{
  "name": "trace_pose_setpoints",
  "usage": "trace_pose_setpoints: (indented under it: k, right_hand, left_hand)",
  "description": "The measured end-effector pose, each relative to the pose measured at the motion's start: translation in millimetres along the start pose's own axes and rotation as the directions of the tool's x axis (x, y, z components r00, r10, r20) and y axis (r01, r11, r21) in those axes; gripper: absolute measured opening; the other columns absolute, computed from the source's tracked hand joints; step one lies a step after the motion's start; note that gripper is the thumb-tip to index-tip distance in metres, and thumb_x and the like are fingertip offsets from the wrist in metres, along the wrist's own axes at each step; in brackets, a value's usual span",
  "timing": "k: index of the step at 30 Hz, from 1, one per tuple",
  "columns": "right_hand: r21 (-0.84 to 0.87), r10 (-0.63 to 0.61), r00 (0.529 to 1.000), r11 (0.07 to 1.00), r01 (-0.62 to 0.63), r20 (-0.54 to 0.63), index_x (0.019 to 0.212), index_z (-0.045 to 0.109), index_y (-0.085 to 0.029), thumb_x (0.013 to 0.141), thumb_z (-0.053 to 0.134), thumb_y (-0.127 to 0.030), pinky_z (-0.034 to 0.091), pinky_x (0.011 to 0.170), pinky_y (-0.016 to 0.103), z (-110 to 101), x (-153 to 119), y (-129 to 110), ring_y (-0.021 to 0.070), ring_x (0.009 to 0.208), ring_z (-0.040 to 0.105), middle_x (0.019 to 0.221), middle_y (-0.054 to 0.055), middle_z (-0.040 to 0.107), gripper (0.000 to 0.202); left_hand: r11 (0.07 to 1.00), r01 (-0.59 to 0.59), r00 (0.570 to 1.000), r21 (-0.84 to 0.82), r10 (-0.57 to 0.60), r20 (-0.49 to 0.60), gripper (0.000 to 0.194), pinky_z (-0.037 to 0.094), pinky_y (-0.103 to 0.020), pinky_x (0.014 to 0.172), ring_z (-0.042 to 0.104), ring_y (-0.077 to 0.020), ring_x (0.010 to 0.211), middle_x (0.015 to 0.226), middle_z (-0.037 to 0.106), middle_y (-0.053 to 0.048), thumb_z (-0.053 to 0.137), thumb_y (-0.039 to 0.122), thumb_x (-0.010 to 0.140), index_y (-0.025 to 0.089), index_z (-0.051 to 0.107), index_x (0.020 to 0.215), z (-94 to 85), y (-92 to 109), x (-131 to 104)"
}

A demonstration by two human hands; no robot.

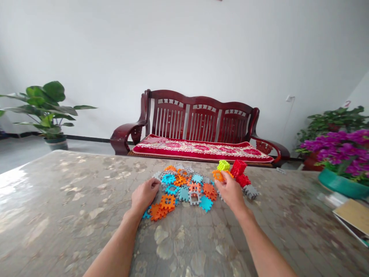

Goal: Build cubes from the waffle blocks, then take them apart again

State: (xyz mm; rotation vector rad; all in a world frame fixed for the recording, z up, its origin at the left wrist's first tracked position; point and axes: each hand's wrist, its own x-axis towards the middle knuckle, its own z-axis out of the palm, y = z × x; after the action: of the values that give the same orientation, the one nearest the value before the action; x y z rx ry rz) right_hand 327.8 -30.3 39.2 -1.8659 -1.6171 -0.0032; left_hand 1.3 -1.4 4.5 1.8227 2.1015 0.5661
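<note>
Right hand [231, 193] pinches an orange tile [218, 176] over the table [109, 200].
The tile sits between thumb and fingers, just beside yellow-green tiles [223, 165] and near red tiles [238, 168], to the right of a loose pile of mixed tiles [183, 193]. The left hand [145, 195] is at the pile's left edge, fingers curled; whether it grips anything I cannot tell.

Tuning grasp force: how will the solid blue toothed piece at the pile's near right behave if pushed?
Blue toothed piece: probably stiff and light, since it looks like thin moulded plastic. Unlikely to roll, given its flat, squarish shape. Its teeth might snag on the pile if pushed that way.
</note>
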Motion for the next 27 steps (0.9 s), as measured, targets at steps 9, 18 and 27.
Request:
trace_pose_setpoints:
  k: [9,18,27]
  right_hand:
    - [-0.310,0.095,0.989,0.949,-0.056,0.114,0.132,0.053,-0.019,0.085,0.054,-0.038,0.045,0.081,0.031,-14,60,70,0.0251,0.101,0.064,0.114,0.012,0.068,0.051]
    - [-0.302,0.031,0.983,0.953,0.025,0.179,0.129,0.055,-0.020,0.084,0.056,-0.035,0.043,0.085,0.028,-5,71,77,0.0221,0.102,0.063,0.112,0.009,0.070,0.048]
    - [-0.375,0.064,0.974,0.927,0.022,0.215,0.134,0.051,-0.022,0.076,0.063,-0.041,0.045,0.080,0.033,-1,69,73,0.0279,0.100,0.065,0.113,0.011,0.069,0.062]
  left_hand:
    - [1.000,0.005,1.000,0.006,-0.005,-0.006,0.030,0.041,-0.024,0.063,0.067,-0.0215,0.091,0.094,0.074,0.001,0.042,0.038,0.084,0.032,0.068,0.100,-1.6,1,-1]
    - [1.000,0.013,1.000,0.012,-0.013,-0.007,0.030,0.041,-0.022,0.063,0.067,-0.0199,0.090,0.093,0.074,0.001,0.043,0.037,0.084,0.032,0.069,0.099,-1.2,1,0]
    - [1.000,0.011,1.000,0.005,-0.011,-0.010,0.029,0.039,-0.022,0.061,0.067,-0.0190,0.086,0.091,0.074,0.001,0.044,0.037,0.084,0.032,0.068,0.098,-0.9,1,0]
